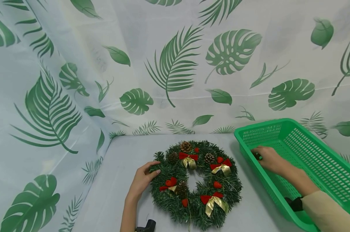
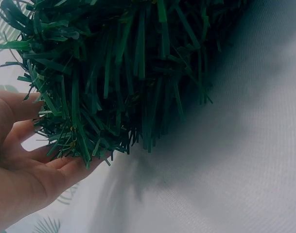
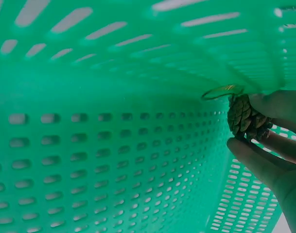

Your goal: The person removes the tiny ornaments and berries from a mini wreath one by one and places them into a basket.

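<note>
A green Christmas wreath [image 1: 169, 206] with red and gold bows, pine cones and red berries lies on the white surface. My left hand [image 1: 143, 180] grips its left edge; up close, the left wrist view shows the fingers of that hand [image 2: 36, 179] among the green needles [image 2: 113, 73]. My right hand [image 1: 269, 158] reaches inside the green basket [image 1: 317, 141]. In the right wrist view that hand [image 3: 284, 165] pinches a brown pine cone [image 3: 242, 116] with a thin gold loop [image 3: 220, 92], close to the basket's perforated wall.
The basket stands to the right of the wreath, with its long side slanting toward me. A white cloth with green leaf prints [image 1: 175, 116] hangs behind and along the left. White surface [image 1: 105, 199] shows left of the wreath.
</note>
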